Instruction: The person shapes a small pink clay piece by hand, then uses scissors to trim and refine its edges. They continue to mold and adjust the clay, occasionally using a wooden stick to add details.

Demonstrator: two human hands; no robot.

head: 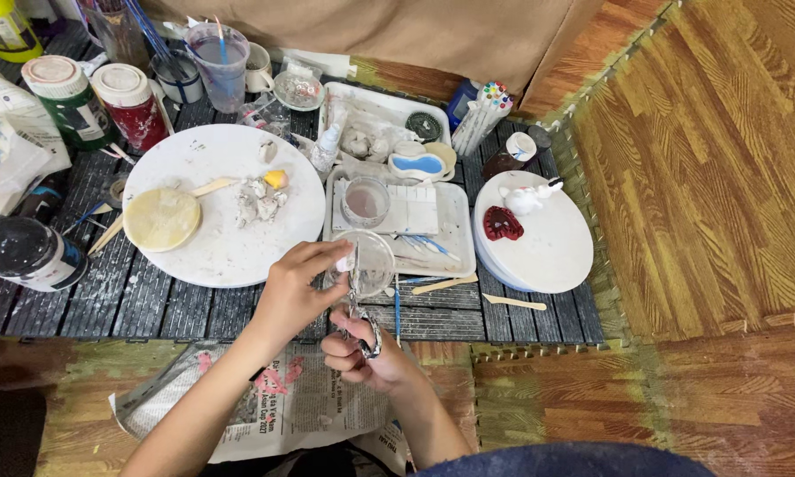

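left hand (296, 291) fingers pinching clear plastic cup (368, 263), right hand (362, 353) fingers gripping scissors (362, 331) under it, above slatted desk (150, 305)

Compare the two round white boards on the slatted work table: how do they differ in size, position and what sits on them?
The left round board looks larger than the right round board. The left one carries a pale clay disc, grey-white clay lumps and a small yellow piece; the right one carries a white figurine and a dark red piece. The left one is smudged, the right cleaner. Both are white, round and flat on the table.
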